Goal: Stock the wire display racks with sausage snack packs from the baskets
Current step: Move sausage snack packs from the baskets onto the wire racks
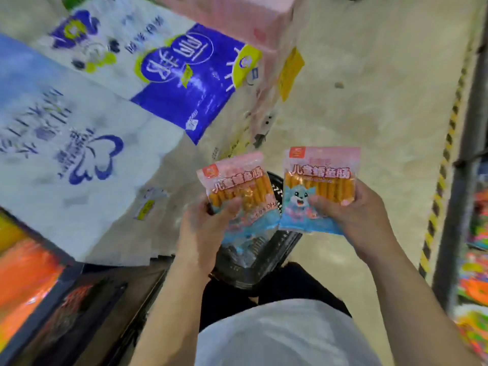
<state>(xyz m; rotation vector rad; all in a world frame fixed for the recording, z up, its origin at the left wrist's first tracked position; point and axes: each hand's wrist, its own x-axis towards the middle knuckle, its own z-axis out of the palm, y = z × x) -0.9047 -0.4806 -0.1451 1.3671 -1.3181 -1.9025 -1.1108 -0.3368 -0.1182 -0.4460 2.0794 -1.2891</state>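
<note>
I hold two pink-and-blue sausage snack packs side by side above a black basket (274, 249). My left hand (203, 228) grips the lower half of the left pack (237, 186), thumb across its front. The right pack (320, 178), upright with a blue cartoon animal on it, is held at its lower right by my right hand (361, 215). The basket stands on the floor between my knees, with a clear wrapper showing inside it. No wire display rack can be made out.
Large white-and-blue bales of paper goods (87, 133) are stacked at the left, a pink bale (237, 17) behind them. Dark boxes with orange goods (29, 281) sit at the lower left. A metal post (464, 159) with yellow-black floor tape and colourful goods stands at the right.
</note>
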